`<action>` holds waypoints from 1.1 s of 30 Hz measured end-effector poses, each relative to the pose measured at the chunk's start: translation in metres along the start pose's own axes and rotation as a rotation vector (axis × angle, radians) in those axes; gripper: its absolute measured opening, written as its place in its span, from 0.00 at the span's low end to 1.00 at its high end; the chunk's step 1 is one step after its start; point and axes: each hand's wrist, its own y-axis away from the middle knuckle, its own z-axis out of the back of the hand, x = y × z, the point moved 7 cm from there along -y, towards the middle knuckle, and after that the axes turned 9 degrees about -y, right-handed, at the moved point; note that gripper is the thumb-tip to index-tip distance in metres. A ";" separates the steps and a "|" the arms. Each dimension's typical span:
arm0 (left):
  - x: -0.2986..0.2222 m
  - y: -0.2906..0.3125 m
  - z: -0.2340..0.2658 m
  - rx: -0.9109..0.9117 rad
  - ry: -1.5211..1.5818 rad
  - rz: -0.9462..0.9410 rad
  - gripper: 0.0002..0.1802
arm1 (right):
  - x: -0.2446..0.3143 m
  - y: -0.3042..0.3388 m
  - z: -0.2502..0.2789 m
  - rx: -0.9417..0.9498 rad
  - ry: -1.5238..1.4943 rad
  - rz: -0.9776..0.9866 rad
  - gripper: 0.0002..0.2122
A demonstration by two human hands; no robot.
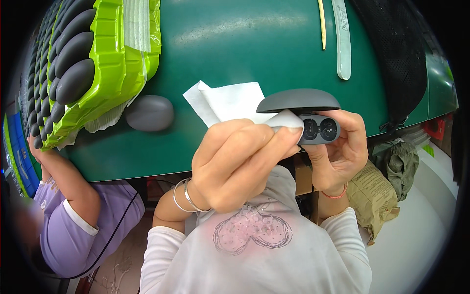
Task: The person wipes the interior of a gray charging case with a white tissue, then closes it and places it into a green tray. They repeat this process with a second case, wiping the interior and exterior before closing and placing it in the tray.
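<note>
My right hand [345,149] is closed around a dark grey earbud charging case [313,102]. Its lid stands raised, and two round black wells show inside. My left hand [240,159] pinches a white wiping cloth [235,102] and presses a folded corner of it against the left end of the case's inside. The rest of the cloth spreads out beyond my left fingers over the green table. Left of the cloth, a shut grey case [150,113] of the same rounded kind lies on the table.
A bright green tray [112,73] with rows of dark grey cases [75,81] fills the far left. On the green table [235,34] lie a thin wooden stick [322,24] and a pale flat strip [342,41]. Black mesh fabric [399,59] hangs at right. A co-worker in purple [93,225] sits at left.
</note>
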 end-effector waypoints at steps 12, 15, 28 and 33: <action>0.000 -0.007 0.010 0.031 -0.006 -0.019 0.17 | -0.002 0.002 0.001 -0.041 -0.122 -0.021 0.17; -0.001 -0.006 0.007 0.013 0.016 0.009 0.18 | -0.002 0.002 0.001 -0.031 -0.133 -0.028 0.17; -0.014 -0.044 0.001 0.224 -0.022 0.099 0.21 | -0.002 0.004 0.002 -0.027 0.005 -0.016 0.17; -0.010 -0.036 0.001 0.107 0.047 0.049 0.21 | 0.000 0.004 0.001 -0.017 0.080 0.016 0.17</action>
